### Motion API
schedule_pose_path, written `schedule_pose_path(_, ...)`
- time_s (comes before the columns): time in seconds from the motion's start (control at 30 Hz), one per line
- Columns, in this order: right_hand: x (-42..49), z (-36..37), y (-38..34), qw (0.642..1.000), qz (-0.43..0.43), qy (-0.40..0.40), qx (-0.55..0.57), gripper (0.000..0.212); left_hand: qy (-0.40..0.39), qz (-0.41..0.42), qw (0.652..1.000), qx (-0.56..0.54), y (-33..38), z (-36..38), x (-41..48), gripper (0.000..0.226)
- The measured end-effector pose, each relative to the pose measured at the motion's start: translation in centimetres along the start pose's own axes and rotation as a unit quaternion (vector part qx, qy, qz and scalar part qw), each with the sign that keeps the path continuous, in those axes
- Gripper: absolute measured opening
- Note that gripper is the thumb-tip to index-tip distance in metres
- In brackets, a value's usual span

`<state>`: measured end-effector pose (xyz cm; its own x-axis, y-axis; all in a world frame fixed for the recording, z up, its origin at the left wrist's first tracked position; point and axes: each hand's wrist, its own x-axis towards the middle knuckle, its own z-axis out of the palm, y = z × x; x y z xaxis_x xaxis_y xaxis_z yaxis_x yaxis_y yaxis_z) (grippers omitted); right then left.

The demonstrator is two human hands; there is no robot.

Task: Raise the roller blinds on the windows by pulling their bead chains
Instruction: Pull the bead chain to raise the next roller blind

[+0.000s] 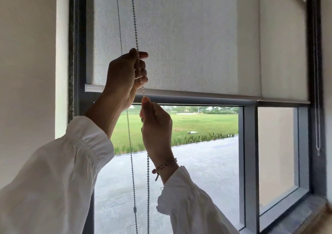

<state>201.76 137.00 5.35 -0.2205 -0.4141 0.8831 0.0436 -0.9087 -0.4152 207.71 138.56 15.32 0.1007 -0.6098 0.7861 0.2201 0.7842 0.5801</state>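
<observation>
Fingers of both hands closed around bead chain.

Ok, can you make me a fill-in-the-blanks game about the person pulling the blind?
1. Both hands grip the same strand of the bead ____.
2. The left hand is ____ the right hand on that strand.
3. Under the roller blind, the window shows a green ____ outside.
4. The right wrist wears a ____.

Missing words: chain; above; lawn; bracelet
</observation>
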Motion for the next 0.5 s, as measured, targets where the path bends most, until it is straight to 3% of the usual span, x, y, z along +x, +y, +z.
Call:
schedule_pose_path(0.07,0.2,-0.4,0.0,1.000,0.014,0.008,0.016,0.044,0.053,0.074,0.987,0.133,-0.9,-0.3,-0.3,0.029)
schedule_pose_path(0.13,0.4,-1.0,0.0,0.999,0.027,0.013,0.031,0.044,0.121,0.190,0.904,0.363,-2.8,-1.2,0.0,0.030)
schedule_pose_path(0.17,0.5,-1.2,-0.1,0.999,0.031,0.013,0.034,0.043,0.134,0.206,0.871,0.425,-3.8,-1.7,0.1,0.041)
schedule_pose_path(0.2,0.6,-1.5,-0.2,0.999,0.032,0.012,0.035,0.042,0.128,0.179,0.863,0.454,-4.9,-2.1,0.0,0.058)
schedule_pose_path(0.27,0.7,-2.0,-0.5,0.999,0.031,0.014,0.036,0.040,0.103,0.072,0.895,0.429,-6.8,-2.4,-0.4,0.089)
schedule_pose_path(0.33,0.7,-2.6,-0.6,0.999,0.024,0.024,0.033,0.039,0.077,-0.020,0.917,0.391,-8.4,-2.2,-1.2,0.101)
schedule_pose_path(0.4,0.7,-3.1,-0.5,0.999,0.012,0.037,0.014,0.035,0.080,-0.042,0.926,0.365,-9.7,-2.1,-1.6,0.097)
schedule_pose_path(0.5,0.6,-3.8,0.5,0.998,0.029,0.053,-0.012,0.027,0.133,-0.006,0.930,0.342,-10.1,-1.7,-1.7,0.078)
